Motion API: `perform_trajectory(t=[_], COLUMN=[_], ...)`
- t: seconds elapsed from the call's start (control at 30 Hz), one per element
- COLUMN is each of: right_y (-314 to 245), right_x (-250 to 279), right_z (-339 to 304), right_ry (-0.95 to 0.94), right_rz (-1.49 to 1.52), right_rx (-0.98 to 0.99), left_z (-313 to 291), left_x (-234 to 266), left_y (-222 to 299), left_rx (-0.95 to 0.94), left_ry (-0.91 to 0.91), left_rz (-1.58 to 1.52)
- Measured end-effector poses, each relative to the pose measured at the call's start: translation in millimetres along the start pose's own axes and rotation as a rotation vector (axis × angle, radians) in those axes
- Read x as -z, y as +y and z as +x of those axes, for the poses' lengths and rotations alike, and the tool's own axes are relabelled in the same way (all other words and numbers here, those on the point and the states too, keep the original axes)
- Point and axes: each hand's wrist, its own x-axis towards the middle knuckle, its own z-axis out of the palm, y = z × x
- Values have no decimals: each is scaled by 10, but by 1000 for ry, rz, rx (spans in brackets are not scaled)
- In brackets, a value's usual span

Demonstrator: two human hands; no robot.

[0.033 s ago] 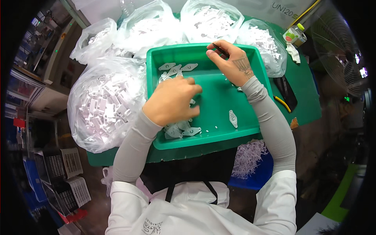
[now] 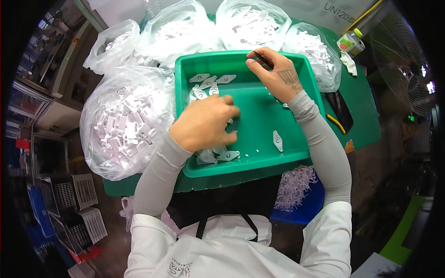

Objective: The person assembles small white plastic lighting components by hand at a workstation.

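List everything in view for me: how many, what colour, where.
tray: one, green, on the table
flat parts: several, uncountable, pale, mostly tray's left side
table: one, green, beneath the tray
plastic bags: five, clear, left of and behind tray
bottle: one, green-capped, far right
curved handle: one, yellow, right of tray
bin: one, blue, below table's near edge
fan: one, dark, right
dark slim tool: one, in right hand
left hand: one, over tray's left
right hand: one, over tray's far right

Green tray (image 2: 252, 123), white parts (image 2: 277, 141)
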Motion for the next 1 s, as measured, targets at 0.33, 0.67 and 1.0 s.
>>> perform_trajectory(t=[0.33, 0.67, 1.0], right_y=[-77, -300, -356], right_x=[-89, -45, -58], right_z=[-51, -158, -221], right_ry=[-93, -84, -117], right_rz=[42, 310, 387], right_rx=[-31, 75, 165], left_z=[3, 107, 76], left_x=[-107, 113, 137], left_y=[-133, -254, -284], left_rx=[-105, 66, 53], left_ry=[-32, 515, 453], left_rz=[-198, -1361, -1380])
